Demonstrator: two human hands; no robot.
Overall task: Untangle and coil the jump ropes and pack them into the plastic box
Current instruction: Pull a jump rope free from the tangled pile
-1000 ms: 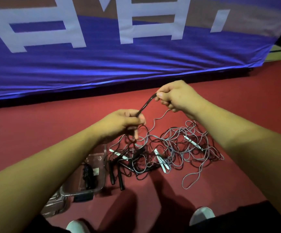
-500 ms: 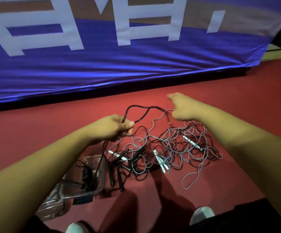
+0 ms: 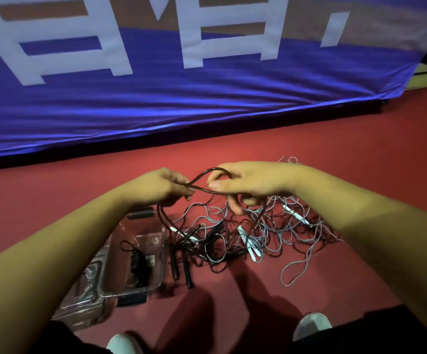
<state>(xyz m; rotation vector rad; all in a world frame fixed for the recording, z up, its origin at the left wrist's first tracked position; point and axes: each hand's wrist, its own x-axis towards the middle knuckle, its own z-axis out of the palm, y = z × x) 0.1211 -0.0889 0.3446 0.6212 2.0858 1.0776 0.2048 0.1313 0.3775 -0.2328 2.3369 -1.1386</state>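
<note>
A tangle of grey and black jump ropes with white handles and black handles lies on the red floor. Above it, my left hand pinches a black rope where its loop crosses. My right hand holds the far side of that loop, with its fingers curled round the strand. The rope hangs from my left hand down into the pile. A clear plastic box stands at the lower left with a small coiled black rope inside.
The box's clear lid lies beside it at the lower left. A blue padded mat with white lettering stands behind the pile. My white shoes are at the bottom edge. Red floor stretches to the right.
My right hand swung back toward my left and took hold of the black rope, bending it into a small loop between both hands. Both hands sit lower than a second ago.
</note>
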